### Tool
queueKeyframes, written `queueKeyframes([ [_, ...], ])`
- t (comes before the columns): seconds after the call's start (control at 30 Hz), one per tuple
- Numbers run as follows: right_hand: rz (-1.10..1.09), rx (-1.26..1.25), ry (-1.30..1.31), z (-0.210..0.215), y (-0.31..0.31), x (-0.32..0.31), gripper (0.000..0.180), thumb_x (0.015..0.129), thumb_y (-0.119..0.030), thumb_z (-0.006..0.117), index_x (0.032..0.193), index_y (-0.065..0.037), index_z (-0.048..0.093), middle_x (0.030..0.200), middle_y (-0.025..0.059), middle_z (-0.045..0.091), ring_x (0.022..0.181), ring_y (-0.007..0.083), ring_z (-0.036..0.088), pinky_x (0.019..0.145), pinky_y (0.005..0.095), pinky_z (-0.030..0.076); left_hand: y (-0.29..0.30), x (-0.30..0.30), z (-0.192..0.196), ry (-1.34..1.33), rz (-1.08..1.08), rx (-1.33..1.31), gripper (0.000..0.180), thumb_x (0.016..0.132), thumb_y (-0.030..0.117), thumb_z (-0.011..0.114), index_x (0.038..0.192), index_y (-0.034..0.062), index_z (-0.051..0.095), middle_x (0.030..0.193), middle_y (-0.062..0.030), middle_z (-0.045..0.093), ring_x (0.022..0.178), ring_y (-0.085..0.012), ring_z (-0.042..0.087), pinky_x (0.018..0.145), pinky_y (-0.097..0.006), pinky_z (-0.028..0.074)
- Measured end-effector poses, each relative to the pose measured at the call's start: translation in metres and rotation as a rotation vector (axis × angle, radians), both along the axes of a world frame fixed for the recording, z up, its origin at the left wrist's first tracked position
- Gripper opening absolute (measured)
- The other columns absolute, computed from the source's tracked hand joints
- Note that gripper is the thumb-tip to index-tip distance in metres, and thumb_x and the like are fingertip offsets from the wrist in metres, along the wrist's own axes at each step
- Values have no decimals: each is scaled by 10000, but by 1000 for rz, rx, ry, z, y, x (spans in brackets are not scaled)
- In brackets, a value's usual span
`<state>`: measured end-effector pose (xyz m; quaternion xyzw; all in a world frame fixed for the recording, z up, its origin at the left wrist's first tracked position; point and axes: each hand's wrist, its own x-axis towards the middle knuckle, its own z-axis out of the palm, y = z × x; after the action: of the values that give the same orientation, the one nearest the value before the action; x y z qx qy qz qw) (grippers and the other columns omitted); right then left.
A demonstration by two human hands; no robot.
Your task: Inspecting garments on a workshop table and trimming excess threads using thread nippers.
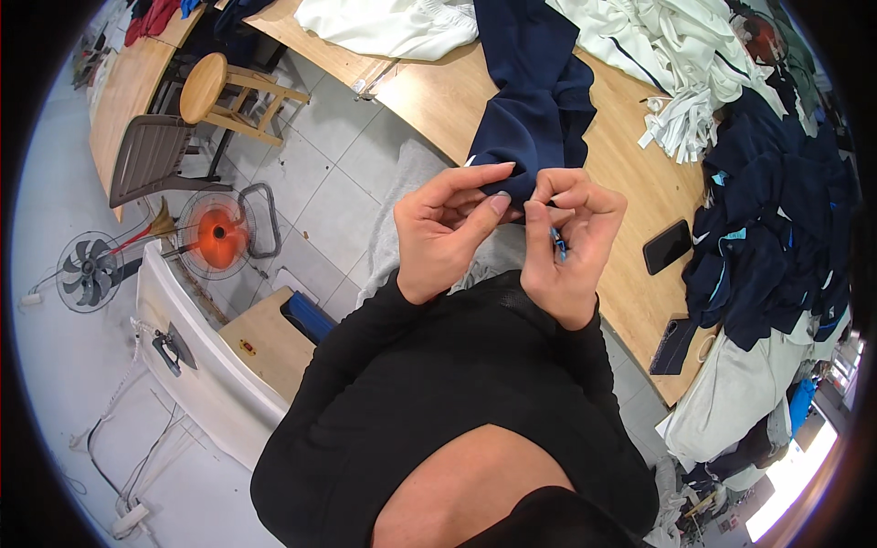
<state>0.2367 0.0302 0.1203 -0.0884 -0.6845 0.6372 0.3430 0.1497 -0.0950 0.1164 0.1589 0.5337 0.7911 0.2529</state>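
Note:
A navy blue garment [537,100] lies on the wooden table [438,91] and hangs over its near edge. My left hand [448,230] pinches the garment's lower edge between thumb and fingers. My right hand [571,242] grips the same edge just to the right and also holds a small blue tool [556,243] tucked in its fingers. Both hands are close together, almost touching, above my lap. Black sleeves cover my forearms.
A black phone [667,246] lies on the table at right, beside a pile of navy garments [776,219]. White garments [658,46] are heaped at the back. A wooden stool [215,91], a grey chair [151,160] and two floor fans [215,233] stand at left.

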Motion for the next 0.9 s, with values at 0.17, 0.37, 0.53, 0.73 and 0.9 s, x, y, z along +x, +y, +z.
queueKeyframes([
  [0.17,13,0,-16,0,6,11,403,965,198,639,1217,-39,432,1158,158,604,881,111,601,718,237,512,-2,-5,-11,-117,-2,81,317,1027,-86,666,1343,-88,685,1112,-162,790,973,-169,775,907,-386,699],
  [0.37,-124,122,-66,15,7,11,374,944,172,722,1190,-17,511,1173,178,680,789,92,623,650,210,492,-4,-4,-9,-97,1,91,306,1028,-95,658,1332,-90,690,1130,-162,786,992,-175,777,909,-381,695],
  [0.53,-107,243,11,2,1,-4,373,919,95,826,1154,-15,559,1093,148,724,643,68,608,564,200,458,-4,1,-5,28,-10,77,313,1017,-112,669,1323,-75,723,1095,-147,805,1001,-157,776,910,-310,651],
  [0.73,52,292,-17,-3,5,11,362,952,177,707,1181,-6,494,1091,194,682,803,119,655,735,229,544,-3,-2,-5,-104,80,91,300,1015,-88,692,1309,-61,739,1023,-100,803,910,-121,763,866,-270,626],
  [0.9,148,349,-129,9,10,20,306,953,159,717,1140,-13,547,949,125,691,806,96,631,746,216,492,-6,-4,-11,-104,54,74,309,997,-76,726,1304,-55,742,1005,-90,795,878,-101,749,823,-243,610],
])
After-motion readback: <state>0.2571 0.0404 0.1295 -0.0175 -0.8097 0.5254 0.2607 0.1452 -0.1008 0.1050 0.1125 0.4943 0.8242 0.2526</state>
